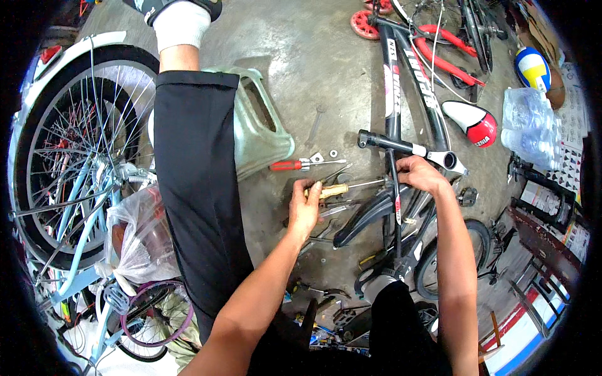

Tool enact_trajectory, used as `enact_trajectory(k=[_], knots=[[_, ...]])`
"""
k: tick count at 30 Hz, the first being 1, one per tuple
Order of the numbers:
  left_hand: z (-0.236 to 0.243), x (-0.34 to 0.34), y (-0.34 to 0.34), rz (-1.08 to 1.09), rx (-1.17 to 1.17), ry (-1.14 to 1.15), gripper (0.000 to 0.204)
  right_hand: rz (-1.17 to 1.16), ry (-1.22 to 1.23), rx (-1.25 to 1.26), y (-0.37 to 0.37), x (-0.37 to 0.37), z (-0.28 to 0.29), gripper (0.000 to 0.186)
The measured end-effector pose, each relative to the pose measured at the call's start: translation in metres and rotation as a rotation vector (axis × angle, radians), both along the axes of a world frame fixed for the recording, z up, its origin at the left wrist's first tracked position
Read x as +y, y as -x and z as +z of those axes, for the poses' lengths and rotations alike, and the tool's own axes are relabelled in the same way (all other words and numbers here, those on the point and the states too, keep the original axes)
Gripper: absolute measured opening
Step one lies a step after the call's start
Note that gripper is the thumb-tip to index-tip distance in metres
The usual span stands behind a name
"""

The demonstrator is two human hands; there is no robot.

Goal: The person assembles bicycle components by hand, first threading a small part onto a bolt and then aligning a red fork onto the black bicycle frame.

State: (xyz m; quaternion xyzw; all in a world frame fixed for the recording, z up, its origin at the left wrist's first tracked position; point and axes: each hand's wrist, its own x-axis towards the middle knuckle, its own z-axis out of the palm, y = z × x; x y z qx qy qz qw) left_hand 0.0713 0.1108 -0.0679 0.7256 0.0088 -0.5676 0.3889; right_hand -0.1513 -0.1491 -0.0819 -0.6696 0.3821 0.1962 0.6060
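Observation:
My left hand (303,210) is closed round the yellow handle of a screwdriver (329,190). The screwdriver's thin shaft points right, its tip by a thin tube of a black bicycle frame (393,94). Close to that tip, my right hand (419,174) has its fingers curled in against the frame, just below the seat tube; what they grip is hidden. A black mudguard (367,216) slants down and left from beneath the frame. On the floor past my left hand lie a red-handled screwdriver (287,165), a small metal bracket (316,156) and a washer (333,153).
A wrench (318,122) lies farther off. A pale green plastic stool (285,144) stands beside my left leg, near a bicycle wheel (44,244). To the right are a red-and-white saddle (473,124), a ball (533,69) and wrapped water bottles (530,125).

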Motion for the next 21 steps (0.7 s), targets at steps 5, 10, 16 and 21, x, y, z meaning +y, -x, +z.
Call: enact_trajectory(k=[5,10,16,21], knots=[[0.0,-0.0015,0.0004,0.086,0.045,0.038,0.046,0.032,0.06,0.014,-0.0024,0.0013,0.0054,0.015],[0.0001,-0.0029,-0.0026,0.0,-0.002,0.085,0.042,0.126,0.145,0.058,-0.0051,-0.0008,0.0058,0.018],[-0.0029,-0.0018,-0.0014,0.316,0.151,0.248,0.05,0.116,0.133,0.011,-0.0039,-0.0009,0.005,0.02],[0.0024,-0.0039,-0.0078,-0.066,0.072,-0.073,0.047,0.148,0.193,0.029,-0.0055,-0.0008,0.0073,0.021]])
